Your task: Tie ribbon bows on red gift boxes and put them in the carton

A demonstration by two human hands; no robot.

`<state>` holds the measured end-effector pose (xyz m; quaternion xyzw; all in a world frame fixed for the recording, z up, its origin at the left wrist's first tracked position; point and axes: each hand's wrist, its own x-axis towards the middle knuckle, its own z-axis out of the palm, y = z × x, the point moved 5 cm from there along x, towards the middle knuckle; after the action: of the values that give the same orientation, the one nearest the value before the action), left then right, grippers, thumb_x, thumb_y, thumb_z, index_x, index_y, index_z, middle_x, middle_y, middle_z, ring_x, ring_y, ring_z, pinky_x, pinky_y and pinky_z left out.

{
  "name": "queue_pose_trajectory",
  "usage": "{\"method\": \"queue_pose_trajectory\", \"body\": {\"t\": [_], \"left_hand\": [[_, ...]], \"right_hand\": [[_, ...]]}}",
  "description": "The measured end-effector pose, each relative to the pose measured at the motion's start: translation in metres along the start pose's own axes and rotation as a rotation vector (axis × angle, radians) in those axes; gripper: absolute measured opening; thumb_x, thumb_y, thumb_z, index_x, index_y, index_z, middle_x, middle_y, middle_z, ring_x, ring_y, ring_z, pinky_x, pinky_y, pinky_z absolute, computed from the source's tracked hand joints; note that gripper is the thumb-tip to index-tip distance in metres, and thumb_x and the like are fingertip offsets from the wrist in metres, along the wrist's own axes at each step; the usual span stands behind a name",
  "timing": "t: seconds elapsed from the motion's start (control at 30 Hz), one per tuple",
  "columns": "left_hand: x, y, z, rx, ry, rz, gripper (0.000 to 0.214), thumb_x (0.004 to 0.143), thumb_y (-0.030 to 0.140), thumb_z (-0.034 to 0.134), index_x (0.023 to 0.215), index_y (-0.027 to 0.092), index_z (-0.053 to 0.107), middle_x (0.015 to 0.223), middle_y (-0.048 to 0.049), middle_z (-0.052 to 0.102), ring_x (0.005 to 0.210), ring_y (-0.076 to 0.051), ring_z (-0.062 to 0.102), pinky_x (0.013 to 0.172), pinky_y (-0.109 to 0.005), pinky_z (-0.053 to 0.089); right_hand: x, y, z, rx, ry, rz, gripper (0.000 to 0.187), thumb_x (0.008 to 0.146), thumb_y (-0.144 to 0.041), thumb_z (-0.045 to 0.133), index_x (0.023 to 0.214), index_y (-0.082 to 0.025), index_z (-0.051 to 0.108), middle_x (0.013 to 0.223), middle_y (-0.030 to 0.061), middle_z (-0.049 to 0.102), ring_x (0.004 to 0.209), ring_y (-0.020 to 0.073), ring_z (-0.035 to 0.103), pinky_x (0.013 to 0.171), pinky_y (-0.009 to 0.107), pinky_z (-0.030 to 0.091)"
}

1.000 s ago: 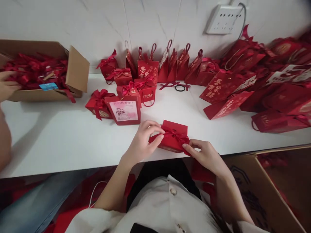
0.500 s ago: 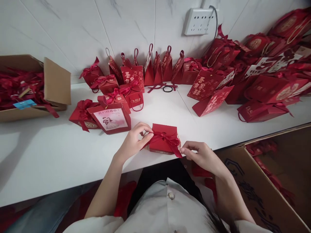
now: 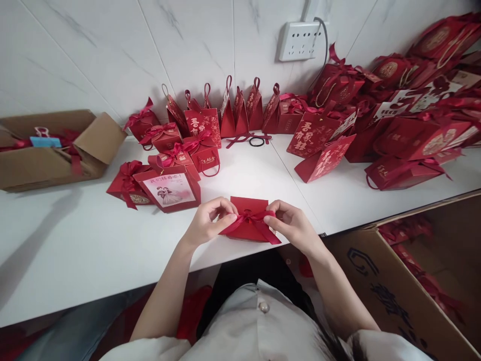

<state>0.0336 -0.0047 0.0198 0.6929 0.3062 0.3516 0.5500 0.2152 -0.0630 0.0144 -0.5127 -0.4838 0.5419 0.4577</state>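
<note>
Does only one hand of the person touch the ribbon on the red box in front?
No, the left hand and the right hand both pinch the ribbon, one from each side.

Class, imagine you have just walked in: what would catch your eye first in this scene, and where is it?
Probably the left hand and right hand, pinching a red ribbon on a small red box near the table's front edge. Next, the heap of red boxes filling the table's right side, then the bright blue object at the cardboard carton on the left.
</note>
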Motion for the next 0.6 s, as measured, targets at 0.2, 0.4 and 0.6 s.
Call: {"method": "queue_pose_trajectory", "body": {"t": [0.2,0.4,0.6], "left_hand": [[0.0,-0.004,-0.002,-0.097,0.073,-0.085,0.017,0.077,0.03,0.065,0.074,0.018,0.055,0.066,0.0026,0.049,0.052,-0.007,0.044,0.047,-0.02,0.036],[-0.005,-0.011,0.003,-0.231,0.003,-0.221,0.019,0.081,0.035,0.061,0.082,0.018,0.052,0.07,0.0031,0.052,0.033,-0.002,0.043,0.032,-0.016,0.022],[-0.003,-0.012,0.006,-0.146,-0.019,-0.288,0.018,0.082,0.033,0.06,0.081,0.018,0.05,0.074,0.0018,0.057,0.037,-0.006,0.055,0.032,-0.016,0.023]], "right_hand": [[0.002,0.008,-0.002,0.222,0.001,0.053,0.027,0.073,-0.041,0.072,0.07,-0.018,0.057,0.072,-0.0006,0.057,0.06,0.0099,0.045,0.055,0.024,0.037],[0.008,0.017,-0.006,0.333,0.069,0.119,0.027,0.068,-0.039,0.076,0.07,-0.019,0.057,0.062,-0.0039,0.053,0.049,0.0068,0.038,0.045,0.021,0.03],[0.01,0.01,-0.005,0.245,0.099,0.075,0.026,0.071,-0.038,0.074,0.08,-0.019,0.06,0.072,-0.0013,0.059,0.054,0.0075,0.046,0.049,0.022,0.036]]}}
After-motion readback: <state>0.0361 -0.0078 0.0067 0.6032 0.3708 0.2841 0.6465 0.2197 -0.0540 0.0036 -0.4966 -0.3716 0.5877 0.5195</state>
